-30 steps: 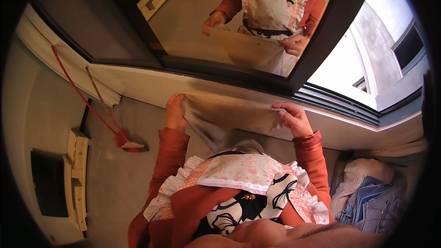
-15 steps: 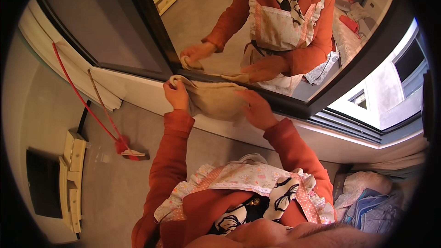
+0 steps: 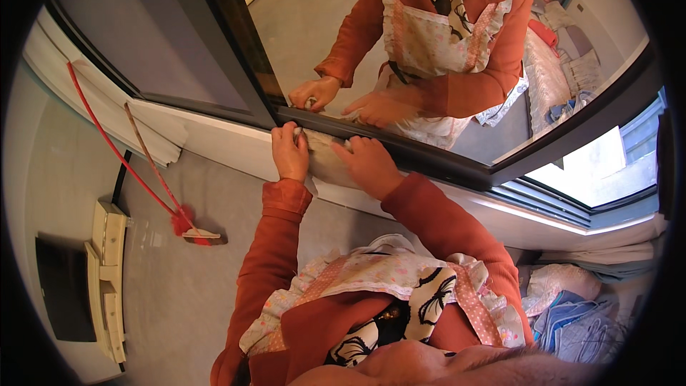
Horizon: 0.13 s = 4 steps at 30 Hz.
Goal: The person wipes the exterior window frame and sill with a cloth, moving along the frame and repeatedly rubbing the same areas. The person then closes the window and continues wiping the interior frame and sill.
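Observation:
A beige cloth (image 3: 325, 161) hangs in front of the lower rail of the dark window frame (image 3: 400, 149), partly hidden by my hands. My left hand (image 3: 289, 154) is closed on its left end, with a bit of cloth poking up between thumb and fingers at the frame. Close by on the right, my right hand (image 3: 373, 168) has its fingers bent over the cloth's upper right part, against the frame. The window glass (image 3: 314, 43) above mirrors both arms and the patterned apron (image 3: 371, 275) I wear.
On the left a red-handled broom (image 3: 196, 234) stands on the grey floor beside a pale curtain (image 3: 100, 107). A cream cabinet (image 3: 111, 243) and a dark television (image 3: 64, 286) are farther left. Folded bedding (image 3: 572, 314) lies at lower right, below the open window part (image 3: 593, 171).
My right hand has moved left, closer to my left hand, which has shifted slightly right. The cloth, earlier spread wide between them, is now bunched into a narrower piece.

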Tool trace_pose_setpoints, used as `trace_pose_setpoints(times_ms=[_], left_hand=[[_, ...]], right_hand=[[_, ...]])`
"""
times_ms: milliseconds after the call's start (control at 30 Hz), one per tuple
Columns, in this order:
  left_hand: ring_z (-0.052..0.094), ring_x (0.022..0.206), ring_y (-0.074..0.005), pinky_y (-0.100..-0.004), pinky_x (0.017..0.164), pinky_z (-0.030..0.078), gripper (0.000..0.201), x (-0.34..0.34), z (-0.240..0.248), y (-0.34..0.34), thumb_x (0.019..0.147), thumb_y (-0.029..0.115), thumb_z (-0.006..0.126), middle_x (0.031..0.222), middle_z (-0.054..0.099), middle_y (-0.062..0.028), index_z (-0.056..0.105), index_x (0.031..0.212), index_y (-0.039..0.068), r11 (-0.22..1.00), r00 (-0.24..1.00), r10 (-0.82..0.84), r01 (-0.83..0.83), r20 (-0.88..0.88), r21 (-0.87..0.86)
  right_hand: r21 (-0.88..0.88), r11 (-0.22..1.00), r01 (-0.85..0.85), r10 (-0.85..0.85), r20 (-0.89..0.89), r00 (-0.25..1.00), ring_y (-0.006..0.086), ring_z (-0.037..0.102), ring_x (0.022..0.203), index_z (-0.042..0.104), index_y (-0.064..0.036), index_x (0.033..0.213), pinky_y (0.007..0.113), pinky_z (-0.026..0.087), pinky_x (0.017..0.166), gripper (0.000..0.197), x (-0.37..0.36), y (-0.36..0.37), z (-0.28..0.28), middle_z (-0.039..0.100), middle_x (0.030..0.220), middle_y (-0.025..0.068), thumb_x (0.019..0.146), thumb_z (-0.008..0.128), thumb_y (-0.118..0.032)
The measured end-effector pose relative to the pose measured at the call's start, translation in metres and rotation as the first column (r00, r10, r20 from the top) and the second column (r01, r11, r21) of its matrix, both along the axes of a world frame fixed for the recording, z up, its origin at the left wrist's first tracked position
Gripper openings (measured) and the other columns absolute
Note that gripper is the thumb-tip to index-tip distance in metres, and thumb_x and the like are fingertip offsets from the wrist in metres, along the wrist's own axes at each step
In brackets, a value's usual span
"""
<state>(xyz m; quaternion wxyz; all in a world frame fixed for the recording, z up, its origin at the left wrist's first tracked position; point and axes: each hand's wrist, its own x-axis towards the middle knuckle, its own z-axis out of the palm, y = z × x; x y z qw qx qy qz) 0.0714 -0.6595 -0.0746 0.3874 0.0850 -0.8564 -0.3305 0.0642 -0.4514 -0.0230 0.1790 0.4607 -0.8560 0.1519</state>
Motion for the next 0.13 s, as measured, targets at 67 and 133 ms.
trace_pose_setpoints(times_ms=[67,133], left_hand=[[0.055,0.087,-0.0352,-0.0406,0.077,0.047,0.025,-0.002,-0.004,-0.003,0.083,0.000,0.065,0.095,0.052,-0.0160,0.059,0.107,0.006,0.999,0.999,-0.017,0.019,0.042,-0.027],[0.055,0.088,-0.0340,-0.0409,0.078,0.047,0.024,-0.006,-0.009,-0.008,0.083,0.000,0.064,0.094,0.052,-0.0157,0.059,0.106,0.006,0.996,0.998,-0.027,0.032,0.061,-0.084]], right_hand=[[-0.002,1.000,-0.015,0.015,-0.050,0.999,0.0268,0.056,0.076,0.062,-0.0094,0.121,0.039,0.044,0.070,0.036,-0.005,-0.018,-0.006,0.054,0.086,0.0090,0.086,0.056,-0.013],[0.016,1.000,0.001,0.000,-0.060,0.998,0.0275,0.056,0.078,0.062,-0.0121,0.123,0.039,0.044,0.070,0.037,-0.013,-0.037,-0.012,0.055,0.088,0.0096,0.087,0.054,-0.013]])
